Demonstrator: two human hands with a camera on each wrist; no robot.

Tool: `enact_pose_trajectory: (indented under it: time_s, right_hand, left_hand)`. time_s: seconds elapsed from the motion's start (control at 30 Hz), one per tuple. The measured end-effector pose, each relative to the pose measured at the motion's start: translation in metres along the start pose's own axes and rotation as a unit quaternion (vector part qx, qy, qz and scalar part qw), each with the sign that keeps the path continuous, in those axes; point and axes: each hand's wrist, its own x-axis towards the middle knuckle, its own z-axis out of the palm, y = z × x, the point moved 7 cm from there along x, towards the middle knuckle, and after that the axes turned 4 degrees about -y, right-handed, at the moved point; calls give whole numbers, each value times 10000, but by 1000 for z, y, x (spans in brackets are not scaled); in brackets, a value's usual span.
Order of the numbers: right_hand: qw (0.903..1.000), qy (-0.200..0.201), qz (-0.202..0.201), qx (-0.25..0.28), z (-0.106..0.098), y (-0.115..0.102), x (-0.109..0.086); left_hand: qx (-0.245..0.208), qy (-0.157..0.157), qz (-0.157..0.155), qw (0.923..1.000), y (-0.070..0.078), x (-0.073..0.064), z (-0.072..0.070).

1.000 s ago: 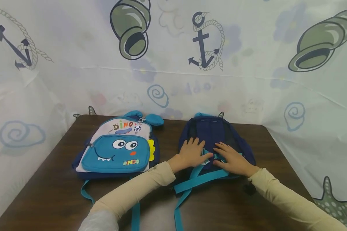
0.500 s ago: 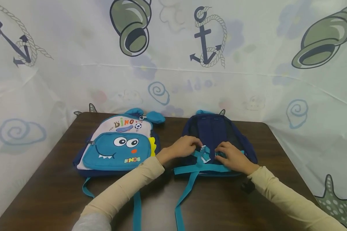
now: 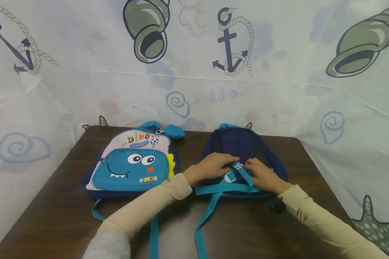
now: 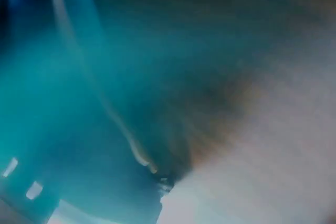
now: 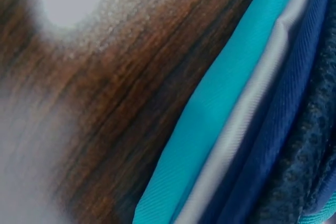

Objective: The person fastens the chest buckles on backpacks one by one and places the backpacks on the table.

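A navy backpack (image 3: pixel 272 162) lies back side up on the right of the table, its teal straps (image 3: pixel 227 187) loose over its lower part. My left hand (image 3: pixel 210 166) is over the pack's left side, curled fingers and thumb pinching at a white strap buckle (image 3: pixel 238 165). A second white buckle (image 3: pixel 230 177) lies just below that thumb. From the right, my right hand (image 3: pixel 263 175) curls its fingers on the short teal strap (image 3: pixel 245 176) by the first buckle. The fingertips partly hide both grips. In the right wrist view, the backpack's teal and navy edge (image 5: pixel 220 103) shows.
A blue dinosaur backpack (image 3: pixel 133 171) lies face up to the left, close to my left forearm. Its teal strap (image 3: pixel 153 233) trails toward the front of the brown table (image 3: pixel 181 226). A patterned cloth (image 3: pixel 194 90) hangs behind. The left wrist view is blurred.
Both hands lay spread on the navy backpack earlier; their fingers are now curled. The left hand drew back, then moved right to the buckle. The buckle and short strap are lifted toward the middle.
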Motion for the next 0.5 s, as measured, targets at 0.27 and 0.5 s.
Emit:
enact_pose_trajectory:
  time_s: [0.27,0.5]
  right_hand:
    - [10000,-20,-30,70,-4,0,0]
    - [9997,-17,-224,-46,-9,-3,-1]
  left_hand:
    - [-15,-112,240,9996,12,9,-4]
    - [-120,37,105,9999,10,10,-8]
